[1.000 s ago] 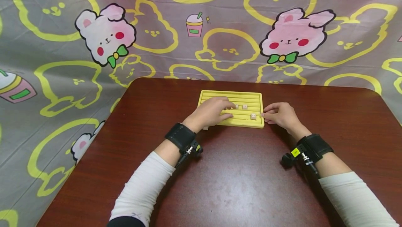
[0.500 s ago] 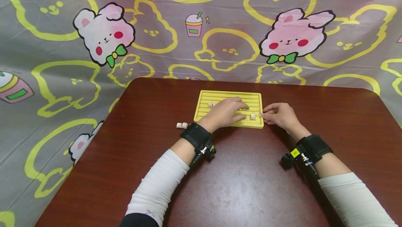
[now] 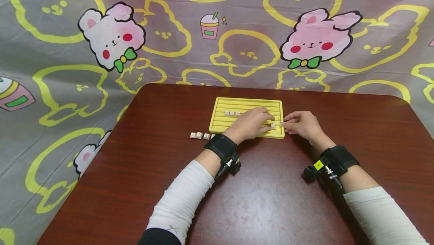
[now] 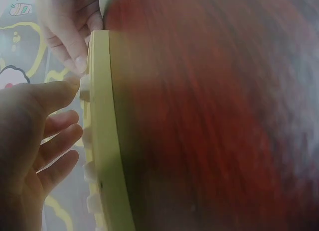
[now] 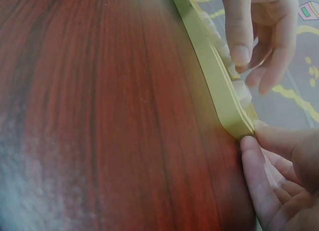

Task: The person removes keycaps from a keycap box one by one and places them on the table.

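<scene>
A yellow ridged tray (image 3: 220,122) lies on the table, with small white cubes in it. Their faces carry dark marks too small to read. Three cubes (image 3: 232,113) sit side by side along a middle groove. A single white cube (image 3: 273,126) lies near the tray's front right corner. My left hand (image 3: 249,123) reaches over the tray with thumb and fingers spread about that single cube. In the right wrist view its thumb (image 5: 241,54) appears apart from the cube. My right hand (image 3: 301,124) pinches the tray's right edge between thumb and finger.
Several more white cubes (image 3: 199,135) lie on the brown table (image 3: 271,184) just off the tray's front left corner, partly hidden by my left wrist. A patterned cloth (image 3: 251,19) hangs behind the table's far edge.
My left hand has moved rightward across the tray to the single cube, uncovering the row of three and the cubes on the table. My right hand stays at the tray's edge.
</scene>
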